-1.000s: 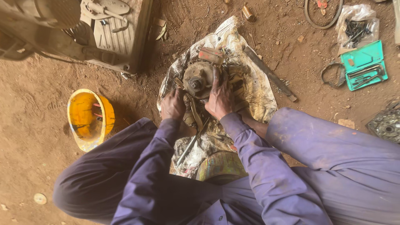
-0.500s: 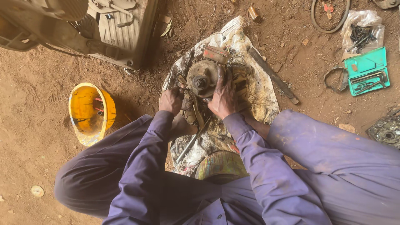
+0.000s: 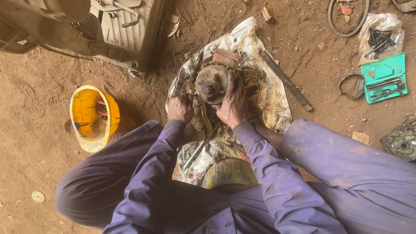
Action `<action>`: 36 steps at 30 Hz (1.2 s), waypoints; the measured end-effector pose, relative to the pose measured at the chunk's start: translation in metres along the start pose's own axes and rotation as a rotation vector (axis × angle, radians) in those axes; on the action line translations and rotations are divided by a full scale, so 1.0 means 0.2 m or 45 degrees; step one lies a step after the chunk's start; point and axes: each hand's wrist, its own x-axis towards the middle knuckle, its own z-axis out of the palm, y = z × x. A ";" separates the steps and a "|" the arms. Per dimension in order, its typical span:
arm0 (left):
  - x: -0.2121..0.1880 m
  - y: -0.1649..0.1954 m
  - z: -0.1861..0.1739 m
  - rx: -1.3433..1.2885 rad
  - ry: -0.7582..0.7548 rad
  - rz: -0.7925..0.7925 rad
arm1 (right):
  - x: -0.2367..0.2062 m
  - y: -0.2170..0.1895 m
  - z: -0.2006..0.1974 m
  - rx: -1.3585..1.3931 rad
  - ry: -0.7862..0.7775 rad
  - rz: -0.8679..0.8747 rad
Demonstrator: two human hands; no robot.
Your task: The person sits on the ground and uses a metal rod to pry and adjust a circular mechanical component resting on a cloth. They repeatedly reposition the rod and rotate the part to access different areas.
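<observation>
— On the dirty plastic sheet (image 3: pixel 268 93), what's that part?
— A round, rusty, greasy hub assembly (image 3: pixel 211 82). The right hand (image 3: pixel 234 106) lies curled against its side; the left hand (image 3: pixel 181 108) grips its lower edge, fingers closed.

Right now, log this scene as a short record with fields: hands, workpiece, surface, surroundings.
left hand: resting on the left side of the greasy part, fingers curled
right hand: spread over the right side of the round metal assembly
workpiece: rusty, oily round assembly with a central hub
surface: dirty plastic sheet laid on dirt ground
left of sheet: yellow hard hat, upturned
right of sheet: long metal bar, teal tool case lying open, clear bag of bolts
</observation>
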 end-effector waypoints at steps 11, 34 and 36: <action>-0.11 0.13 0.08 0.002 0.139 -0.348 | 0.12 0.12 -0.03 0.283 0.252 -0.540; -0.10 0.24 0.20 -0.003 0.705 -0.459 | 0.10 0.16 0.03 0.351 0.165 -0.372; -0.11 0.23 0.19 0.039 0.736 -0.375 | 0.10 0.15 0.02 0.348 0.200 -0.393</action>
